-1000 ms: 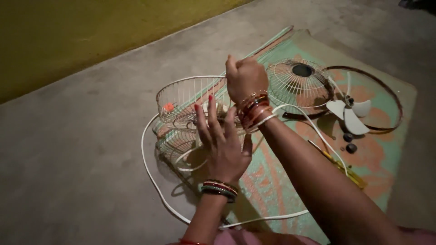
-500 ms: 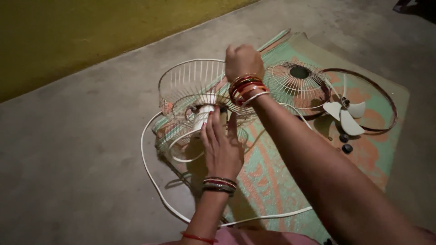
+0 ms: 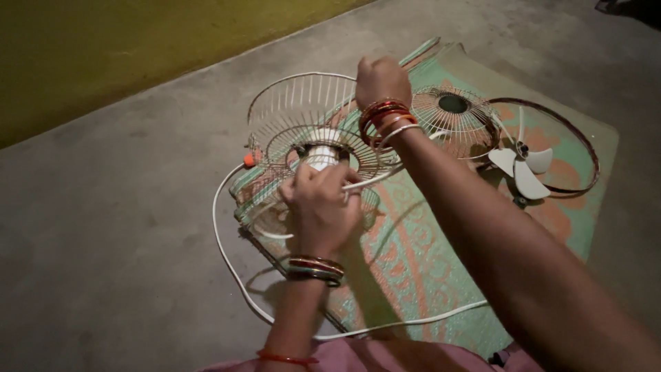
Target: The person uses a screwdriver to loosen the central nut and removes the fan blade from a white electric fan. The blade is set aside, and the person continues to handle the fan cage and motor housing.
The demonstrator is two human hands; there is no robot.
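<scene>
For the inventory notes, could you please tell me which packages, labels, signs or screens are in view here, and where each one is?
None show: no package, label, sign or screen. Only the wire fan guard held by both hands, a second guard, white fan blades, a white cord and a patterned mat.

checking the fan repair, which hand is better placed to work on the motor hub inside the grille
Left, probably. The left hand already rests at the white motor hub in the grille's centre, while the right hand grips the grille rim, steadying it.
</scene>
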